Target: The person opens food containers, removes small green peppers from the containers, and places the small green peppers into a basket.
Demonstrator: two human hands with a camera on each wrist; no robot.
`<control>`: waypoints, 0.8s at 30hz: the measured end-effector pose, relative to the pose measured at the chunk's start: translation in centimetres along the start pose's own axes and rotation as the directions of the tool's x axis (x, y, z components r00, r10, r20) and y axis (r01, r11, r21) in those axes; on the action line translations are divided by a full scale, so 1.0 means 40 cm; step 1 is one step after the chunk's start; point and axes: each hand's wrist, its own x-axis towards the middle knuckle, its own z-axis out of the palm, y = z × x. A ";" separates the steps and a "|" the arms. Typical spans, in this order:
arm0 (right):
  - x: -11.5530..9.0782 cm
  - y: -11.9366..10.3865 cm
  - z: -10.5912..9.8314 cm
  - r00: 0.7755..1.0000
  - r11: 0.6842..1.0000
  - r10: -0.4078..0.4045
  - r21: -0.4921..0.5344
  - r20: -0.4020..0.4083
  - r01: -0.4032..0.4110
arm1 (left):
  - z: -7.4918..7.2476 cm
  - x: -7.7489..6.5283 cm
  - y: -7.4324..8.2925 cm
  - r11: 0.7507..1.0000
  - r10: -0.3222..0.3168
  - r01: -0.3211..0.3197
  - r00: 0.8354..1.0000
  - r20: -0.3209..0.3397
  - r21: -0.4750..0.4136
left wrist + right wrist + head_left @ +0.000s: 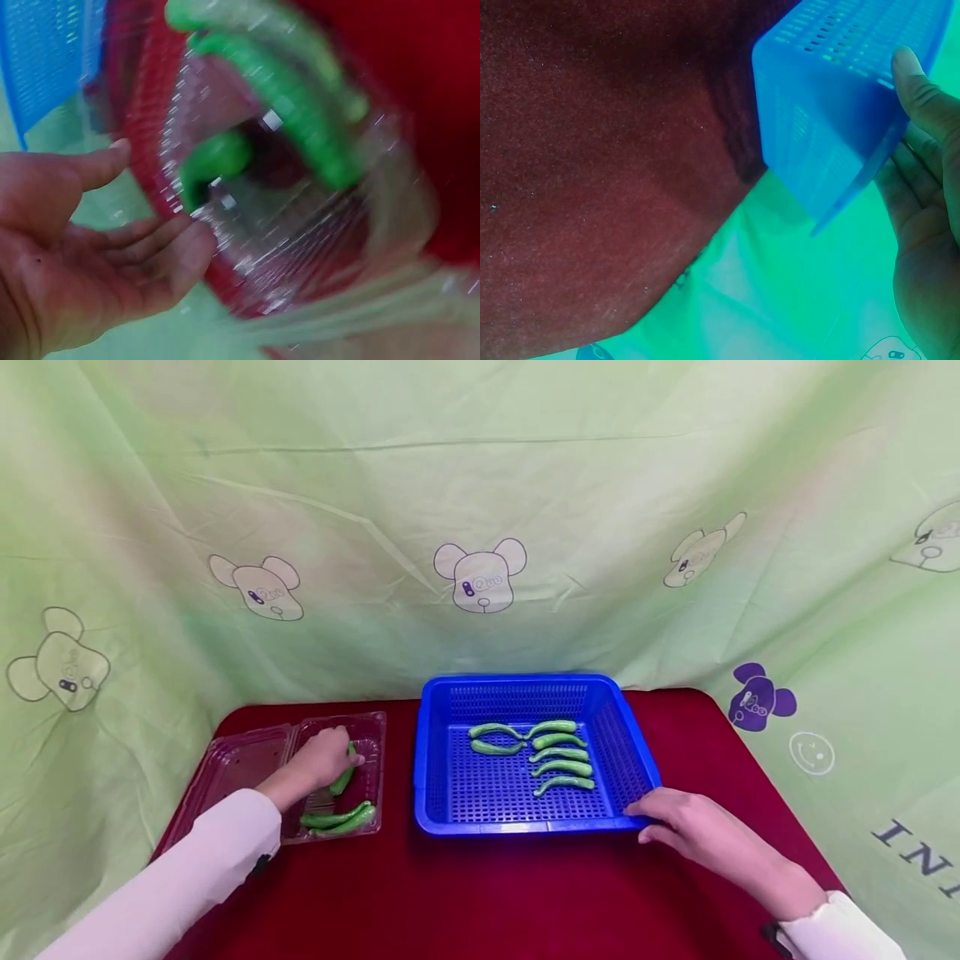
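Note:
My left hand [324, 758] reaches into a clear plastic clamshell box [381, 777]. Its thumb and fingers stand apart in the left wrist view, with the fingertips close beside a curved green chili pepper [217, 159]; whether they touch it is unclear. Two more green chili peppers [348, 820] lie at the box's near side. At the near right corner of a blue plastic basket [495, 828], my right hand [697, 827] grips the rim, thumb on one side and fingers on the other. Several green chili peppers [561, 766] lie inside the basket, most in a column toward its right.
The box's lid [243, 768] lies folded back to the left. A dark red cloth [480, 893] covers the table beneath both containers. Behind and at the sides hangs a pale green curtain [360, 485] printed with mouse heads.

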 end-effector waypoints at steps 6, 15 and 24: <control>-0.002 -0.003 0.006 1.000 1.000 0.013 0.005 0.003 -0.013 | 0.064 -0.010 -0.017 0.998 -0.057 0.056 0.997 -0.052 -0.025; 0.000 -0.003 0.003 0.999 0.999 0.026 0.021 0.019 -0.026 | 0.075 -0.012 -0.027 0.991 -0.113 0.107 0.990 -0.084 -0.081; -0.002 -0.002 0.001 1.000 1.000 0.015 0.007 0.003 -0.015 | 0.045 0.001 -0.024 0.990 -0.123 0.112 0.983 -0.136 -0.086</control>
